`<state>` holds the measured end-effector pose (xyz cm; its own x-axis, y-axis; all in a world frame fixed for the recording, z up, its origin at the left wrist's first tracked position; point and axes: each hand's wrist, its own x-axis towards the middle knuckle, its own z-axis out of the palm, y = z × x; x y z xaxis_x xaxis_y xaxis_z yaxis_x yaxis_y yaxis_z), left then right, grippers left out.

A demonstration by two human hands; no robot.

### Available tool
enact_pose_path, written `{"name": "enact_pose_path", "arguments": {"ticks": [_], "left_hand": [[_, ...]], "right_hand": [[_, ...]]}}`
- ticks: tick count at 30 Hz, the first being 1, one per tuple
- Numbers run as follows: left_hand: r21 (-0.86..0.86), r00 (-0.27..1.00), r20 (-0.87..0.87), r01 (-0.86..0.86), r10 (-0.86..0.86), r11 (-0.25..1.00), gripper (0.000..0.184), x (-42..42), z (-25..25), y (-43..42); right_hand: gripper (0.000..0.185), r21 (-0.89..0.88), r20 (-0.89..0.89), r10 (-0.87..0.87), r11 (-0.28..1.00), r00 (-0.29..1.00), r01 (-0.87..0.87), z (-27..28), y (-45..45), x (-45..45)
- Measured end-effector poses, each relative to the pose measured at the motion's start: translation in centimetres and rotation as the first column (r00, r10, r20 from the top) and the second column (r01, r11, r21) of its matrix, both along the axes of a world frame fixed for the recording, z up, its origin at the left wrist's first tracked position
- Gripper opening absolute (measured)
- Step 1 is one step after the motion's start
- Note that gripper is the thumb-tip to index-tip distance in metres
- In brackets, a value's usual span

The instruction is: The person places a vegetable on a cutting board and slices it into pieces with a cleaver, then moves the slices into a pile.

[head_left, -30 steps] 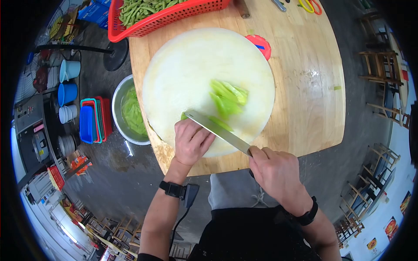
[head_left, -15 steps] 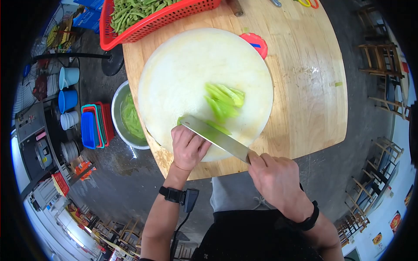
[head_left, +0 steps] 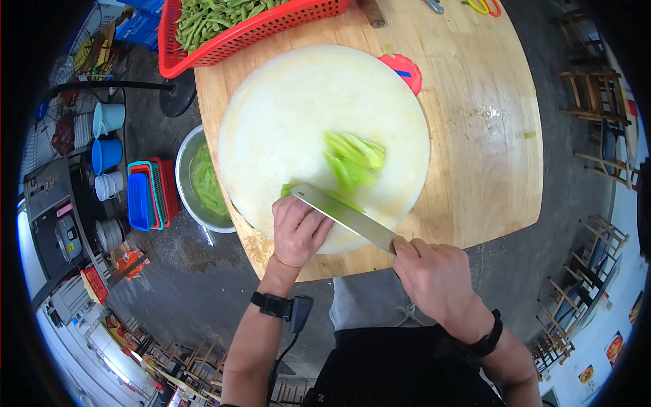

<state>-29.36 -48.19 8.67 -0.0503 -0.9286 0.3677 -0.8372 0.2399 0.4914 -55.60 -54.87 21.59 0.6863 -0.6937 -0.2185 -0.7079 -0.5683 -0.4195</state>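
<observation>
In my right hand [head_left: 437, 275] is the handle of a broad-bladed cleaver [head_left: 349, 219], whose blade slants up and left across the front of a round white cutting board [head_left: 281, 115]. My left hand [head_left: 298, 230], fingers curled, presses a light green vegetable piece [head_left: 287, 190] onto the board beside the blade's tip. Most of that piece is hidden under the fingers and the blade. Just beyond the cleaver lies a pile of light green vegetable slices [head_left: 354, 161]. Another slice [head_left: 344, 199] rests right along the blade.
A red basket [head_left: 254, 35] of green bean pods stands at the table's back left. A metal basin [head_left: 184, 169] with green slices in liquid sits left of the wooden table [head_left: 485, 156]. Behind the board are a red object [head_left: 405, 70] and a wooden handle [head_left: 371, 12].
The whole view has shifted slightly, so things appear a little further right. The cleaver has slid slightly right relative to the board. Both hands keep their holds.
</observation>
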Motion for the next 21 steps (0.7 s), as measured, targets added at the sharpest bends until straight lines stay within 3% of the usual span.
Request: {"name": "enact_pose_path", "arguments": {"ticks": [12,16,21], "left_hand": [[-0.039,1.0,-0.019,-0.021,0.02,0.999,0.034,-0.5,0.3,-0.5],[-0.057,0.999,-0.028,-0.036,0.035,0.998,0.036,-0.7,0.1,-0.4],[-0.027,0.999,-0.03,-0.019,0.019,0.999,0.038,-0.6,-0.1,-0.1]], "right_hand": [[0.015,-0.073,0.113,-0.012,0.997,0.994,0.02,-5.1,-0.1,2.8],[0.008,0.017,0.176,-0.104,0.995,0.979,0.102,-5.2,-0.8,2.7],[0.02,0.236,0.279,-0.299,0.943,0.913,0.237,-5.1,-3.2,4.5]]}}
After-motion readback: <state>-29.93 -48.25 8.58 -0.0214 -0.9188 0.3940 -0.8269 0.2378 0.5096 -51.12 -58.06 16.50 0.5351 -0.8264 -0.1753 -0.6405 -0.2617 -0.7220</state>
